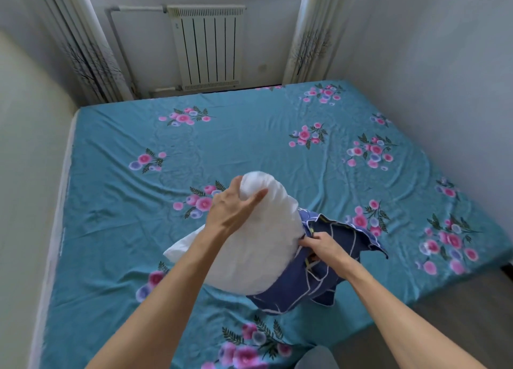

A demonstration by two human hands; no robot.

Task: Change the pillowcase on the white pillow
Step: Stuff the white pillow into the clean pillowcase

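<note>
Left hand grips white pillow top; right hand pinches navy pillowcase at pillow's lower end. Case mid-swap; direction unclear.

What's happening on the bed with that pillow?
A person is working on a white pillow over the floral bed sheet. The left hand grips the pillow's upper end, while the right hand holds the dark blue pillowcase at its opening. Only the pillow's lower end is inside the case.
</note>
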